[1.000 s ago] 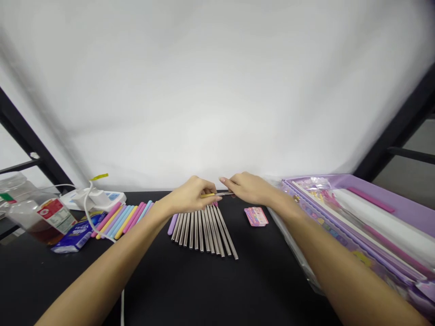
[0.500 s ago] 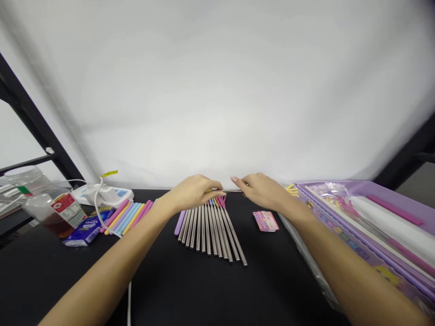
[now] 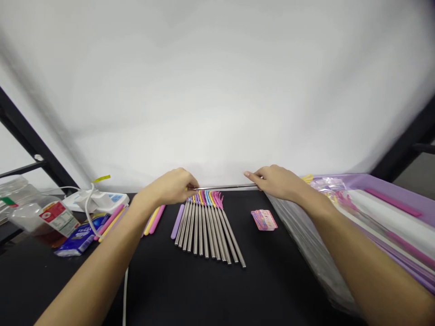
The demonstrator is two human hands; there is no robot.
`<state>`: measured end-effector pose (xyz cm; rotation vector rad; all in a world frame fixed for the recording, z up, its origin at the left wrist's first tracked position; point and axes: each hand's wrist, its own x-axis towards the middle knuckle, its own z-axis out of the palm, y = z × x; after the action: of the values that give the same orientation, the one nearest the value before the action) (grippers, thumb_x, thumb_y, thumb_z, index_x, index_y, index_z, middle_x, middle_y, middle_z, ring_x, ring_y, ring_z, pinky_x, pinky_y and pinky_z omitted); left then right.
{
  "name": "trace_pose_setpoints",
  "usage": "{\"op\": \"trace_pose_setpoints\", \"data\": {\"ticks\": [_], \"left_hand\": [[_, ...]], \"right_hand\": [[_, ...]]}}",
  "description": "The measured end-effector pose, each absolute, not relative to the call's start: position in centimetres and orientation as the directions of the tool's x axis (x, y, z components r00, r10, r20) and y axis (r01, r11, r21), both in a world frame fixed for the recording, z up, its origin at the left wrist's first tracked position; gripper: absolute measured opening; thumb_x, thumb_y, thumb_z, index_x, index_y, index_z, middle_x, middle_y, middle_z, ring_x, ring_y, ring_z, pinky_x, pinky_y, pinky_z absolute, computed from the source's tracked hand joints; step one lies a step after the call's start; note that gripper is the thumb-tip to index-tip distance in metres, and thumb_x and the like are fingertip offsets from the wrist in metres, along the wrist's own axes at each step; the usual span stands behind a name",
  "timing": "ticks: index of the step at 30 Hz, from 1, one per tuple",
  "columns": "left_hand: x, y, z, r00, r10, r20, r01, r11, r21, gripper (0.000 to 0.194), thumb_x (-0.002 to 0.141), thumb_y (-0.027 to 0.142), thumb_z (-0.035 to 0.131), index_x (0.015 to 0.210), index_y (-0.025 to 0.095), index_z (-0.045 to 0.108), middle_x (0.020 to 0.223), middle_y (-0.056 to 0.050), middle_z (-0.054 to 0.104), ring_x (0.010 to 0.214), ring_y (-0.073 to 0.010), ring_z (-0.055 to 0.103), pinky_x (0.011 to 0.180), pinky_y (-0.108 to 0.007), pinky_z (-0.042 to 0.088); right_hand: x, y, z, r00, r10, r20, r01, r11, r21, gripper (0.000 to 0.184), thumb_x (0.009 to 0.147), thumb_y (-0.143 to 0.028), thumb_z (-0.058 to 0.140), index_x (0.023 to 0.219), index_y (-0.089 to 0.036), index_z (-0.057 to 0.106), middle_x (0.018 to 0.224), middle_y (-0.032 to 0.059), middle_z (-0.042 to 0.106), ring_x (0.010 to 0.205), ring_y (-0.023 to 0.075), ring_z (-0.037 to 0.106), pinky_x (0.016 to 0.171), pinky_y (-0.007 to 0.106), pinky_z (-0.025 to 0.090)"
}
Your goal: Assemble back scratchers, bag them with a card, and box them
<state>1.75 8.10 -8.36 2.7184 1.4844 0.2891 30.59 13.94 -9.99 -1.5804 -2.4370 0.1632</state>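
Note:
A thin telescopic back scratcher [image 3: 226, 187] stretches level along the back of the table, its metal rod bare between my hands. My left hand [image 3: 173, 186] is closed around its left end. My right hand [image 3: 277, 182] grips it farther right, and a yellow hand-shaped head [image 3: 307, 178] sticks out beyond that hand. Below the rod, several back scratchers [image 3: 207, 231] lie fanned side by side, silver tubes toward me, coloured claw heads away. A purple sleeve [image 3: 177, 222] lies along their left side. A small stack of pink cards [image 3: 264, 220] sits to their right.
Pink and yellow sleeves [image 3: 157, 220] lie partly behind my left forearm. Farther left are a blue packet [image 3: 81, 235], a labelled plastic bottle [image 3: 50, 219], and a power strip [image 3: 105, 201] with a white cable. A purple tray [image 3: 401, 192] and clear plastic bags [image 3: 306, 244] occupy the right.
My hands have moved apart, left hand leftward and right hand rightward, so a longer stretch of rod shows between them. The yellow head has shifted right with my right hand.

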Motion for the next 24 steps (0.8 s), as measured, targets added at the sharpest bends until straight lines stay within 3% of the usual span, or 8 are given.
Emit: {"op": "trace_pose_setpoints", "data": {"ticks": [2, 4, 10, 13, 16, 18, 24], "left_hand": [[4.0, 7.5, -9.2, 0.543, 0.801, 0.252, 0.821, -0.569, 0.042, 0.028, 0.088, 0.025, 0.051, 0.110, 0.021, 0.069, 0.087, -0.005, 0.071, 0.074, -0.0174, 0.063, 0.065, -0.027, 0.041], [6.3, 7.1, -10.2, 0.512, 0.786, 0.345, 0.851, -0.519, -0.081, 0.032, 0.094, 0.033, 0.044, 0.117, 0.021, 0.064, 0.090, -0.007, 0.071, 0.072, -0.0199, 0.064, 0.060, -0.028, 0.039], [6.9, 8.2, -11.7, 0.484, 0.769, 0.418, 0.874, -0.400, -0.276, 0.032, 0.095, 0.033, 0.039, 0.088, 0.017, 0.066, 0.075, -0.007, 0.068, 0.060, -0.0195, 0.062, 0.053, -0.029, 0.029], [4.0, 9.2, -11.1, 0.435, 0.784, 0.443, 0.895, -0.324, -0.306, 0.032, 0.092, 0.036, 0.043, 0.081, 0.017, 0.066, 0.074, -0.008, 0.069, 0.064, -0.0214, 0.064, 0.055, -0.030, 0.031], [1.1, 9.6, -10.4, 0.285, 0.820, 0.496, 0.942, -0.144, -0.303, 0.028, 0.086, 0.037, 0.049, 0.077, 0.017, 0.066, 0.076, -0.008, 0.071, 0.069, -0.0239, 0.066, 0.057, -0.031, 0.032], [0.5, 9.4, -10.3, 0.230, 0.822, 0.521, 0.946, -0.062, -0.320, 0.030, 0.085, 0.040, 0.049, 0.077, 0.017, 0.067, 0.077, -0.008, 0.071, 0.071, -0.0255, 0.066, 0.056, -0.031, 0.030], [5.3, 8.0, -10.9, 0.405, 0.721, 0.562, 0.904, -0.222, -0.366, 0.027, 0.091, 0.028, 0.042, 0.088, 0.018, 0.068, 0.077, -0.006, 0.069, 0.070, -0.0226, 0.067, 0.056, -0.032, 0.028]], "right_hand": [[30.0, 13.5, -10.0, -0.384, 0.910, 0.155, 0.880, 0.411, -0.238, 0.061, 0.094, -0.062, 0.029, 0.062, -0.020, 0.058, 0.070, 0.0105, 0.067, 0.068, 0.0242, 0.061, 0.061, 0.033, 0.035], [29.4, 13.1, -9.9, -0.377, 0.912, 0.163, 0.869, 0.409, -0.279, 0.062, 0.095, -0.062, 0.028, 0.060, -0.020, 0.056, 0.066, 0.0091, 0.066, 0.064, 0.0225, 0.060, 0.061, 0.032, 0.035], [29.6, 13.7, -9.9, -0.394, 0.908, 0.143, 0.791, 0.414, -0.451, 0.063, 0.097, -0.061, 0.025, 0.060, -0.019, 0.056, 0.069, 0.0086, 0.067, 0.067, 0.0199, 0.061, 0.070, 0.030, 0.040], [31.0, 14.7, -10.2, -0.347, 0.924, 0.160, 0.820, 0.382, -0.426, 0.064, 0.097, -0.061, 0.024, 0.060, -0.018, 0.056, 0.069, 0.0097, 0.066, 0.067, 0.0208, 0.060, 0.070, 0.031, 0.040], [32.4, 15.5, -10.7, -0.292, 0.946, 0.138, 0.865, 0.323, -0.385, 0.067, 0.096, -0.062, 0.024, 0.056, -0.019, 0.056, 0.065, 0.0094, 0.065, 0.065, 0.0216, 0.060, 0.070, 0.032, 0.039], [32.4, 15.5, -11.2, -0.307, 0.944, 0.121, 0.850, 0.329, -0.412, 0.068, 0.096, -0.063, 0.023, 0.054, -0.019, 0.056, 0.064, 0.0085, 0.064, 0.065, 0.0212, 0.060, 0.070, 0.031, 0.040], [29.5, 14.3, -11.5, -0.425, 0.898, 0.116, 0.768, 0.426, -0.479, 0.068, 0.095, -0.064, 0.026, 0.055, -0.018, 0.057, 0.057, 0.0053, 0.061, 0.055, 0.0174, 0.055, 0.060, 0.029, 0.036]]}}
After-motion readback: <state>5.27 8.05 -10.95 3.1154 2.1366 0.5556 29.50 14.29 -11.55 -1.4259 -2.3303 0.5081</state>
